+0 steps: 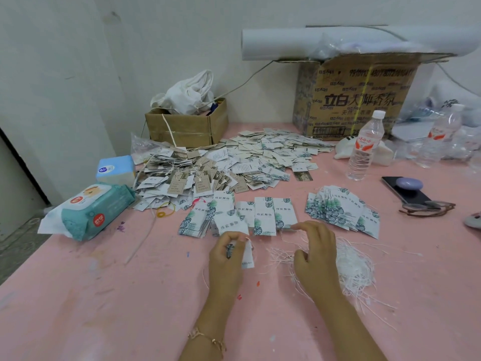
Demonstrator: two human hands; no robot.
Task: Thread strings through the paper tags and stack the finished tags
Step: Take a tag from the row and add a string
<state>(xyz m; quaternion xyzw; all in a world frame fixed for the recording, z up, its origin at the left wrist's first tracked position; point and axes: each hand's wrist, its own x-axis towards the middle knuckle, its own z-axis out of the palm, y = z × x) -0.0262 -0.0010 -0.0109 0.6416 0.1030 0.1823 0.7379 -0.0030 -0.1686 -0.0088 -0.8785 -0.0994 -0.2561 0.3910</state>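
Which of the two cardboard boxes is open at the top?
The small plain brown cardboard box at back left, with white cloth bulging out; the large printed cardboard box carries a white roll on top.

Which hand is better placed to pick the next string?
Right. The right hand is at the edge of the loose string pile; the left hand is occupied, gripping a tag.
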